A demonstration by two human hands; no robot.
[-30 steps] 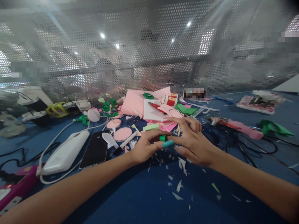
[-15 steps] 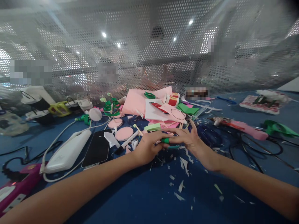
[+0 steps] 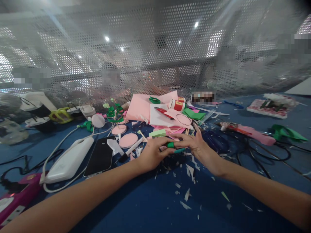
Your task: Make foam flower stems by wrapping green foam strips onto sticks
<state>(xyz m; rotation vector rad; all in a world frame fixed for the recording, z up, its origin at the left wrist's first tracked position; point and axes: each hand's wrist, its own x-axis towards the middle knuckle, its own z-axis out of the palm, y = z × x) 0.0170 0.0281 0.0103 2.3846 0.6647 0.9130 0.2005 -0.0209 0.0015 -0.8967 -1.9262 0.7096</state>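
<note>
Between my two hands, just above the blue table, is a small roll of green paper (image 3: 170,145). My left hand (image 3: 152,152) pinches it from the left, with the fingers bent and the thumb underneath. Beside that thumb a pointed teal piece (image 3: 179,150) sticks out; I cannot tell what it is. My right hand (image 3: 202,150) meets the roll with its fingertips from the right, its thumb raised away from the fingers. Behind the hands lie a light green paper strip (image 3: 157,133), pink paper sheets (image 3: 139,108) and a red-handled tool (image 3: 160,111).
White and pale scraps (image 3: 187,194) litter the blue table (image 3: 145,207). To the left lie a black phone (image 3: 100,157), a white power bank (image 3: 69,160) and a magenta power strip (image 3: 21,197). A pink glue gun (image 3: 257,133) with cables is at right. Pink discs (image 3: 128,140) lie beyond the phone.
My left thumb has moved slightly forward under the green roll, and more of the teal piece shows. The whole view has shifted slightly; both hands stay together.
</note>
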